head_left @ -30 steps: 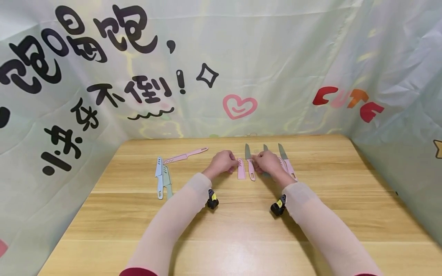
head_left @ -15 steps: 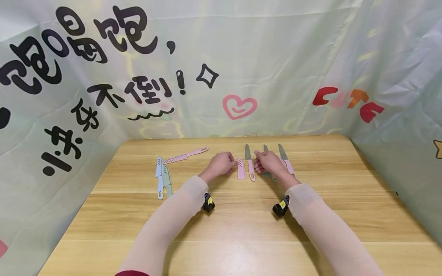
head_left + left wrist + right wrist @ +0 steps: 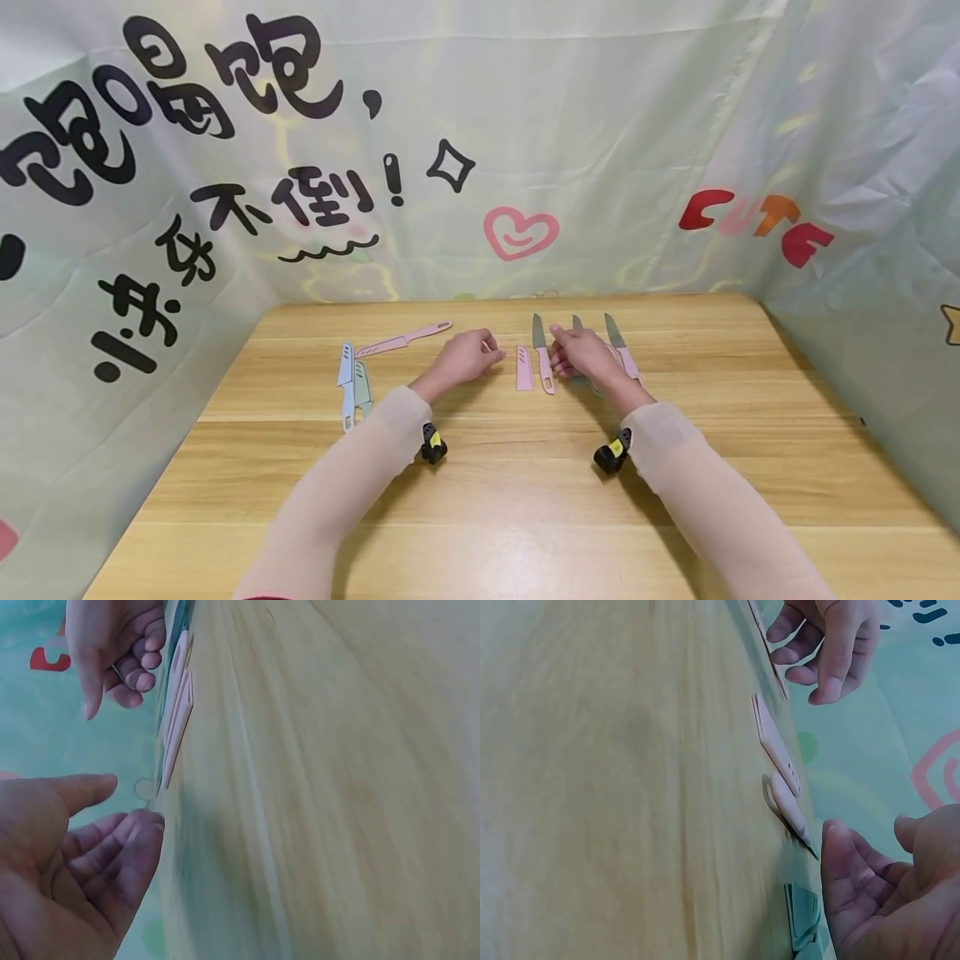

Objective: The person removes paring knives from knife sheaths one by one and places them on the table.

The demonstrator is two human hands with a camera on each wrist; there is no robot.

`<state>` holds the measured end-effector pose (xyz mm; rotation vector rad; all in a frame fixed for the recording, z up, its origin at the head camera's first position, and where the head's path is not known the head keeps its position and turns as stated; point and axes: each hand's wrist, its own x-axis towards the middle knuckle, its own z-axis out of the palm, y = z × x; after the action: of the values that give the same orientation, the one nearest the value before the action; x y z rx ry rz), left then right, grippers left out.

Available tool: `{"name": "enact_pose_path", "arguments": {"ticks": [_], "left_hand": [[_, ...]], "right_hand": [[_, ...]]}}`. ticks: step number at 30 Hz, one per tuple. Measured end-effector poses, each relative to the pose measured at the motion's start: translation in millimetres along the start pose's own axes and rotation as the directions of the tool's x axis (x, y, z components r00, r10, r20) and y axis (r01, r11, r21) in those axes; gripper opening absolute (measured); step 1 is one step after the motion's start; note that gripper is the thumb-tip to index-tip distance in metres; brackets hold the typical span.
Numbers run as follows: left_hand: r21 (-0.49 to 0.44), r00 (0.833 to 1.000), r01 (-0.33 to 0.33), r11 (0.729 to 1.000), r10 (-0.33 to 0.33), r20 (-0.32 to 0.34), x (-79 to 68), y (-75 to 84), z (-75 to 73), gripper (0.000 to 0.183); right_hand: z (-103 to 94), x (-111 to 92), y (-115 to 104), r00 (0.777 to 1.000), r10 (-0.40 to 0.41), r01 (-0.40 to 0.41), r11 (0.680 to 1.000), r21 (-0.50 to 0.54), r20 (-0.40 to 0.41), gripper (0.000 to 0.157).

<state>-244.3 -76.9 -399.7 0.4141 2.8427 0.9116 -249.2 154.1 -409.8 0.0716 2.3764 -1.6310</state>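
In the head view, a pink blade sheath (image 3: pixel 524 372) and a bare knife with a pink handle (image 3: pixel 545 372) lie side by side on the table. To the left of the sheath, my left hand (image 3: pixel 467 356) hovers with loosely bent fingers and nothing in them. My right hand (image 3: pixel 588 354) is just right of that knife, fingers loosely bent, also holding nothing. Beneath and behind it, a second blade (image 3: pixel 577 321) and a green sheath (image 3: pixel 802 913) are partly hidden. Farther right lies another knife with a pink handle (image 3: pixel 628 363), partly covered by the hand.
At the left lie a blue sheathed knife (image 3: pixel 347 383), a green sheathed knife (image 3: pixel 363 385) partly behind my sleeve, and a pink sheathed knife (image 3: pixel 408 337) slanting away. A printed cloth (image 3: pixel 622 150) hangs along the back and sides of the wooden table (image 3: pixel 517 517).
My right hand has drawn back slightly from the pink-handled knife. The left hand has come away from the pink sheath and moved left. Knife and sheath have stayed put.
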Motion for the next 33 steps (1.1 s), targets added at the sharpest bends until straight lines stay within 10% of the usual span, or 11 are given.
{"name": "enact_pose_path", "arguments": {"ticks": [17, 33], "left_hand": [[0.037, 0.997, -0.069, 0.997, 0.070, -0.013, -12.1, -33.3, -19.6, 0.023], [0.160, 0.995, -0.075, 0.984, 0.085, -0.057, -15.1, -69.9, -48.7, 0.022]], "right_hand": [[13.9, -7.6, -6.3, 0.981, -0.193, 0.187, 0.962, -0.201, -0.013, 0.046], [31.4, -8.5, -22.3, 0.935, -0.354, 0.332, 0.830, -0.448, 0.036, 0.039]]}}
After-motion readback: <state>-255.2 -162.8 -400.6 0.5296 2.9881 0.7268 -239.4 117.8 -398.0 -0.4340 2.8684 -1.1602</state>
